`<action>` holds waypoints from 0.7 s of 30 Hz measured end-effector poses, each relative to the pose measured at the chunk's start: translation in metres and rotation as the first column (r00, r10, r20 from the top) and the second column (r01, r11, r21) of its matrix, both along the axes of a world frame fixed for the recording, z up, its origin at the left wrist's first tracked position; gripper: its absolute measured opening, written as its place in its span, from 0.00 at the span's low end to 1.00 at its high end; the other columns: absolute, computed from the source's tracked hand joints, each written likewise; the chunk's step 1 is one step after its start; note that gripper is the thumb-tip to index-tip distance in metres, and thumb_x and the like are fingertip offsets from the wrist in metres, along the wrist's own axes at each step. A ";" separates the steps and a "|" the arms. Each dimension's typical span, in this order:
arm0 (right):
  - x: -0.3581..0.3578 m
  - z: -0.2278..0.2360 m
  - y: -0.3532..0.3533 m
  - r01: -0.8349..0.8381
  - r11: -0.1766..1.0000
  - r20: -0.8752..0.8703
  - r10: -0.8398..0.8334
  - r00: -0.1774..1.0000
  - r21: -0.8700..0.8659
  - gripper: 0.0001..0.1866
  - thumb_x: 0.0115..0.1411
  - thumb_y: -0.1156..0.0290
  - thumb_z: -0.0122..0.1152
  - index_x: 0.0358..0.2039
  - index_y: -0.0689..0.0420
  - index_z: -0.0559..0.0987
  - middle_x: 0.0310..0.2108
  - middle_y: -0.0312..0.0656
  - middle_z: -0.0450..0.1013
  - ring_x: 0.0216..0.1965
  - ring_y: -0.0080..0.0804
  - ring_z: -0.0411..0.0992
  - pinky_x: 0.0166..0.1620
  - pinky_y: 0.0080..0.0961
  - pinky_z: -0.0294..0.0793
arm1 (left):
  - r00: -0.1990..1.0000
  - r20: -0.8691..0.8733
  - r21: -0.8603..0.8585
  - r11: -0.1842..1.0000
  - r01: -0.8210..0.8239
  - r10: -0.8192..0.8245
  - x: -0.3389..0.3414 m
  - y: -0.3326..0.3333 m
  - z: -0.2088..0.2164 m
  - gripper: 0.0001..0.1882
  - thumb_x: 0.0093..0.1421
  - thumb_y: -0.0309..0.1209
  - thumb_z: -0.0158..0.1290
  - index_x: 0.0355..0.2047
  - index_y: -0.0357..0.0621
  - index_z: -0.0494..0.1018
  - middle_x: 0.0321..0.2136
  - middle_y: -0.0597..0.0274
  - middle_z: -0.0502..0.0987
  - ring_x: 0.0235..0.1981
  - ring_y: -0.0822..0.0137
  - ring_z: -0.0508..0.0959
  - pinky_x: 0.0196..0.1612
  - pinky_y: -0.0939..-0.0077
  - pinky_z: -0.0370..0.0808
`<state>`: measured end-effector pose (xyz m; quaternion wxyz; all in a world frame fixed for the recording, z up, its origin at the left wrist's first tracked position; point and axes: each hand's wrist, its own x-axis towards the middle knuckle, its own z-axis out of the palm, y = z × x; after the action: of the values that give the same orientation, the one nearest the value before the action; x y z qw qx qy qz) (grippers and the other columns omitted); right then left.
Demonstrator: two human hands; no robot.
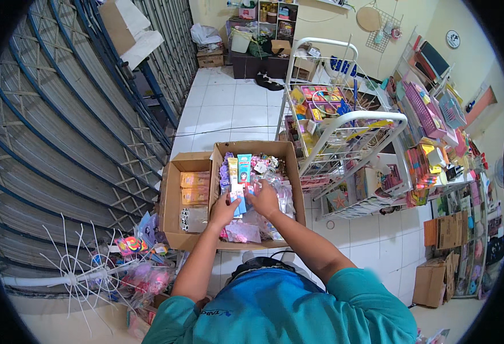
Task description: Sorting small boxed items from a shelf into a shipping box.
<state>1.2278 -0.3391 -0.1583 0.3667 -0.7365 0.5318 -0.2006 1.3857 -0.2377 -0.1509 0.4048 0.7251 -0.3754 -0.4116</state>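
My left hand (223,211) is at the middle of a large open cardboard box (299,195), its fingers closed on the edge of a small white-and-blue carton (238,198). Close beside it, my right hand (265,200) has thumb and fingers around a small white-and-red carton (250,188); part of it is hidden. Just beyond the hands lie a teal tube (244,167) and a pale yellow tube (233,169). Purple items (224,175) line the left side of the box. Clear plastic packets and a pink packet (243,232) lie on the right and near side.
A smaller cardboard box (171,198) with orange packs (195,188) adjoins on the left. At the right stands a white wire trolley (372,116) loaded with goods. A white wire rack (74,279) and bagged items (148,278) are at lower left. A black-and-white cat (269,82) lies farther back.
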 end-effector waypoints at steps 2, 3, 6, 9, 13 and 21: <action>0.000 0.007 0.004 0.029 1.000 0.026 -0.029 0.999 0.003 0.35 0.55 0.57 0.74 0.57 0.62 0.70 0.47 0.61 0.77 0.51 0.60 0.76 0.54 0.49 0.76 | 0.997 0.054 -0.055 0.997 -0.058 0.061 0.002 0.002 0.001 0.25 0.66 0.40 0.61 0.58 0.37 0.74 0.40 0.54 0.84 0.40 0.62 0.82 0.45 0.66 0.77; 0.004 0.012 0.009 -0.001 1.000 -0.008 0.001 1.000 -0.009 0.35 0.55 0.55 0.74 0.56 0.62 0.71 0.45 0.61 0.78 0.50 0.61 0.77 0.53 0.50 0.77 | 0.996 0.056 -0.056 0.997 -0.060 0.063 0.006 0.007 -0.005 0.25 0.66 0.40 0.61 0.58 0.37 0.74 0.40 0.54 0.84 0.40 0.62 0.82 0.45 0.66 0.77; 0.010 0.010 0.018 -0.052 0.998 -0.094 0.048 0.994 -0.042 0.34 0.57 0.53 0.73 0.55 0.62 0.71 0.44 0.60 0.79 0.47 0.61 0.78 0.50 0.51 0.77 | 0.998 -0.001 -0.024 0.997 -0.069 0.069 0.011 0.012 -0.011 0.23 0.66 0.39 0.61 0.55 0.38 0.76 0.40 0.54 0.84 0.40 0.62 0.83 0.45 0.66 0.77; 0.010 0.003 0.020 -0.093 0.993 -0.142 0.082 0.986 -0.068 0.31 0.58 0.51 0.71 0.53 0.60 0.72 0.43 0.60 0.79 0.46 0.60 0.78 0.49 0.51 0.78 | 0.999 -0.046 0.069 0.998 0.010 -0.006 0.017 0.006 -0.012 0.21 0.66 0.41 0.59 0.53 0.39 0.77 0.42 0.50 0.84 0.43 0.57 0.84 0.47 0.62 0.77; 0.004 -0.003 0.020 -0.068 0.996 -0.087 0.062 0.994 -0.064 0.30 0.59 0.51 0.71 0.51 0.58 0.71 0.44 0.59 0.78 0.46 0.61 0.78 0.48 0.52 0.78 | 0.976 0.145 0.241 0.962 0.126 -0.164 0.017 0.007 -0.008 0.22 0.69 0.42 0.56 0.55 0.38 0.76 0.47 0.49 0.84 0.47 0.56 0.83 0.51 0.63 0.77; 0.005 -0.007 0.022 -0.117 0.984 -0.063 0.110 0.992 -0.136 0.29 0.63 0.50 0.67 0.53 0.60 0.72 0.47 0.60 0.75 0.47 0.61 0.76 0.47 0.51 0.78 | 0.941 0.334 0.161 0.987 0.004 -0.058 0.014 0.010 -0.023 0.37 0.66 0.43 0.58 0.68 0.36 0.61 0.55 0.37 0.77 0.57 0.42 0.78 0.59 0.54 0.73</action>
<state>1.2329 -0.3172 -0.1658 0.3104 -0.7947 0.4836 -0.1958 1.4001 -0.2276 -0.1737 0.2694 0.8086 -0.4168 -0.3160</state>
